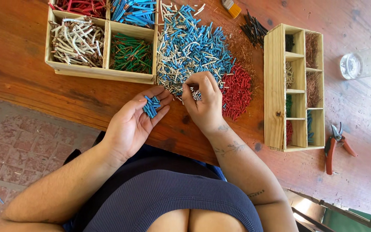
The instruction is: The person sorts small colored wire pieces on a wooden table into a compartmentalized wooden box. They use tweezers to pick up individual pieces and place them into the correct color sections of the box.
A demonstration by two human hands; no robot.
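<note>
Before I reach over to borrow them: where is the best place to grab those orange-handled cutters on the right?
Take the orange-handled cutters by the two handles, which splay toward the table's near edge, coming from that side. The short dark blades point away toward the glass jar, so your fingers stay clear. They lie flat beside the upright wooden divider box.

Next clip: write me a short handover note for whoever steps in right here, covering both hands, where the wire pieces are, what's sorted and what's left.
Left hand: palm up at the table edge, cupping a few blue wire pieces.
Right hand: fingertips down in the mixed blue and white pile, picking; whether it has a piece pinched is unclear.
Sorted: wooden tray holds white, green, red and blue pieces in separate compartments; a red pile lies beside the right hand.
Left: most of the mixed pile.
Nearby: upright compartment box, orange-handled cutters.
</note>
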